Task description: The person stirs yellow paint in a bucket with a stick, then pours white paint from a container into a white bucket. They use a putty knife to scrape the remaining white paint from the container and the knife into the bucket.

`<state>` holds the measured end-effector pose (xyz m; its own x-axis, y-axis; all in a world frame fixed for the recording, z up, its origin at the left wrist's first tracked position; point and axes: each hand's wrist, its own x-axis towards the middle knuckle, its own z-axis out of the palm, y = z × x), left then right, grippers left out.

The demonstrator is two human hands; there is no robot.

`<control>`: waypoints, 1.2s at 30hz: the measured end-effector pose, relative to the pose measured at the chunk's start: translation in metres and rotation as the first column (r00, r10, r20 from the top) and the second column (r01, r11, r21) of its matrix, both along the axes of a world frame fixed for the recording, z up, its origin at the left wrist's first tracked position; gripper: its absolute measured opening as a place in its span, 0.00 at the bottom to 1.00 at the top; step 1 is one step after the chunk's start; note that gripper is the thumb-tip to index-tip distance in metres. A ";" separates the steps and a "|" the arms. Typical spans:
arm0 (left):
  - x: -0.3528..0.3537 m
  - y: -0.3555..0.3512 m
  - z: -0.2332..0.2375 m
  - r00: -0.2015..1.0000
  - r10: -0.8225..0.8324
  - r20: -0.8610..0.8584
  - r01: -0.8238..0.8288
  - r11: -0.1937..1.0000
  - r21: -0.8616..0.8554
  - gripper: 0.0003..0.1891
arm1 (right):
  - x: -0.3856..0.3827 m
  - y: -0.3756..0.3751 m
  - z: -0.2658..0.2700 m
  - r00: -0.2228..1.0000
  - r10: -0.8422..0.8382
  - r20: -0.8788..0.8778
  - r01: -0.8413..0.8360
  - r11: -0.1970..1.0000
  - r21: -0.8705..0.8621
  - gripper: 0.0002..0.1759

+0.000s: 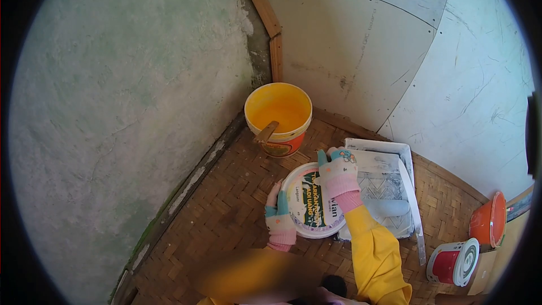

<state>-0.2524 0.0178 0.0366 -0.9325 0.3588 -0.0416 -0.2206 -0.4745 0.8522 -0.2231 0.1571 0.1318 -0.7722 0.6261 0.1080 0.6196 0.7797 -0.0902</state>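
A round white paint lid (305,209) with a dark green printed label faces up in front of me; whether a tub sits under it is hidden. Gloved in white, blue and pink, my left hand (278,218) is closed on its left edge. At the upper right edge my right hand (340,168), in a matching glove, grips the rim with its fingers partly hidden. Just right of the lid lies a white paint tray (370,146), holding a pale blue roller (390,208). A long white strip (411,197) rests along the tray's right side.
An open bucket (282,146) with yellow inside and a wooden stick (266,132) stands near the corner. To the right are a white-and-red tub (449,264) and an orange tub (484,221). A green-grey wall (130,90) and white panels (350,39) bound the woven floor (209,209).
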 end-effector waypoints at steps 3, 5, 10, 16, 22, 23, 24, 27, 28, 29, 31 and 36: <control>0.000 0.000 -0.002 1.000 0.011 -0.018 -0.012 0.999 -0.034 0.18 | -0.003 0.009 -0.014 0.996 0.052 0.068 -0.055 0.997 0.047 0.31; 0.001 -0.001 0.001 1.000 0.007 0.005 -0.007 1.000 -0.012 0.18 | -0.004 0.012 -0.021 0.991 0.105 0.088 -0.114 0.987 0.110 0.33; 0.000 -0.002 0.002 1.000 0.003 -0.001 -0.003 1.000 0.003 0.17 | -0.005 0.009 -0.010 0.986 0.098 0.135 -0.110 0.990 0.084 0.35; 0.003 0.000 0.003 1.000 0.024 -0.007 -0.024 1.000 -0.001 0.17 | -0.010 0.006 0.000 0.975 0.067 0.211 -0.080 0.995 0.054 0.33; 0.003 -0.005 0.005 0.998 -0.008 0.058 0.003 0.997 0.079 0.16 | -0.021 0.019 -0.015 0.974 -0.068 0.215 0.093 0.990 -0.108 0.39; 0.004 -0.005 0.009 0.997 -0.014 0.082 0.006 0.995 0.102 0.16 | -0.017 0.022 -0.019 0.973 -0.071 0.218 0.097 0.989 -0.111 0.39; 0.005 -0.005 0.011 0.996 -0.016 0.083 0.008 0.995 0.097 0.16 | -0.014 0.015 -0.006 0.975 0.008 0.224 -0.003 1.000 -0.022 0.39; 0.002 -0.005 0.012 1.000 -0.007 0.012 0.006 0.996 0.083 0.17 | -0.012 0.008 0.006 0.963 0.100 0.250 -0.120 0.991 0.066 0.37; -0.002 -0.008 0.010 0.974 0.026 -0.226 -0.050 0.994 -0.102 0.15 | -0.010 0.007 0.006 0.957 0.112 0.266 -0.134 0.989 0.064 0.35; -0.005 -0.009 0.007 0.892 0.009 -0.453 -0.144 0.953 -0.265 0.14 | -0.009 0.007 0.008 0.957 0.111 0.268 -0.132 0.989 0.061 0.35; -0.005 -0.005 0.002 0.905 0.021 -0.425 -0.134 0.962 -0.238 0.13 | -0.006 0.009 0.012 0.981 0.089 0.175 -0.090 0.996 -0.005 0.29; -0.003 -0.012 0.025 0.906 0.026 -0.422 -0.146 0.956 -0.255 0.12 | 0.011 0.000 0.023 0.977 0.050 -0.209 -0.095 0.973 -0.212 0.21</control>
